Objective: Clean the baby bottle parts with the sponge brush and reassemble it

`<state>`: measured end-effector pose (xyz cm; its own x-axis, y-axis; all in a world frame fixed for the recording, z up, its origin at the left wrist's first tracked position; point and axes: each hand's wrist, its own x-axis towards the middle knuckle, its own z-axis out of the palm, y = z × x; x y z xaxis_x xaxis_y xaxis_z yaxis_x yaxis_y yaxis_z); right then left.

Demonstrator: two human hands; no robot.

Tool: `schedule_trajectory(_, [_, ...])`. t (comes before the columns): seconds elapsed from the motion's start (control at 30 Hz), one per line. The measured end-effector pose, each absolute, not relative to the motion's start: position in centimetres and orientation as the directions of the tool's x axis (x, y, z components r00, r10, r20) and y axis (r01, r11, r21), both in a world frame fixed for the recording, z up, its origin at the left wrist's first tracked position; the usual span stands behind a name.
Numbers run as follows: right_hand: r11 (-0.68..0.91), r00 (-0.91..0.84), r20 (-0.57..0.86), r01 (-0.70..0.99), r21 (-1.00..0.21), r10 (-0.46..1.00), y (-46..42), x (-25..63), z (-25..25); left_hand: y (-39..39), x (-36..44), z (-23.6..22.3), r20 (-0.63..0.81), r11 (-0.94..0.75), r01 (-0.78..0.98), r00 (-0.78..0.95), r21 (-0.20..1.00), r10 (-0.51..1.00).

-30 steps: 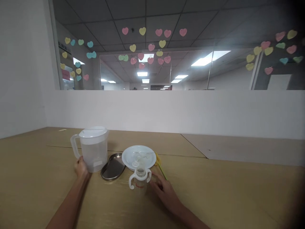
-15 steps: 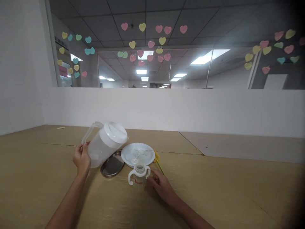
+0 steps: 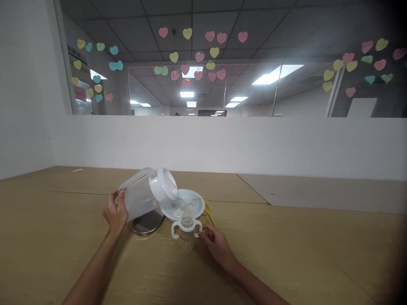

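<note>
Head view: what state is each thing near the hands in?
Pitcher: lidded, tilted, held by left grip.
Bottle: upright, uncapped, right grip at its side.
Plate: right side up, holding clear items.
Tray: lying flat, partly hidden.
Yellow-green item: lying beside plate.

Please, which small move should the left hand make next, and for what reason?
Perhaps the left hand should shift the tilted jug a little toward the bottle, without tipping it more: in this view the jug's lid is above and left of the bottle's open mouth, not straight over it, while the right hand is at the bottle's handle.
</note>
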<state>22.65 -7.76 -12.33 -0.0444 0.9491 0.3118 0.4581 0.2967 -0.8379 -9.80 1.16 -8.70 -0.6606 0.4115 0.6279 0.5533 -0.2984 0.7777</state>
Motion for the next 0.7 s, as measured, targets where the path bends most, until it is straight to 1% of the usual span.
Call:
schedule_trajectory(0.1, [0.298,-0.052,0.309,0.460,-0.837,0.950,-7.8,22.6,-12.3,1.0,-9.6,-8.5,0.663,-0.324,0.579,-0.629,0.748,0.407])
schedule_trajectory(0.2, [0.300,-0.058,0.309,0.465,-0.833,0.949,-7.9,22.6,-12.3,0.6,-9.3,-8.3,0.677,-0.302,0.611,-0.599,0.732,0.428])
schedule_trajectory(0.33, [0.295,-0.065,0.301,0.467,-0.834,0.952,-8.0,22.6,-12.2,0.4,-9.1,-8.3,0.649,-0.282,0.592,-0.615,0.755,0.448])
schedule_trajectory(0.47, [0.292,-0.070,0.295,0.467,-0.834,0.953,-7.9,22.5,-12.3,0.6,-9.1,-8.0,0.614,-0.409,0.459,-0.624,0.789,0.484])
schedule_trajectory(0.6, [0.294,-0.079,0.292,0.464,-0.836,0.953,-7.9,22.5,-12.4,0.7,-8.9,-7.5,0.610,-0.552,0.294,-0.552,0.781,0.569])
schedule_trajectory(0.7, [0.288,-0.080,0.283,0.448,-0.846,0.956,-7.9,22.6,-12.3,0.8,-8.7,-7.4,0.624,-0.607,0.219,-0.489,0.764,0.609])
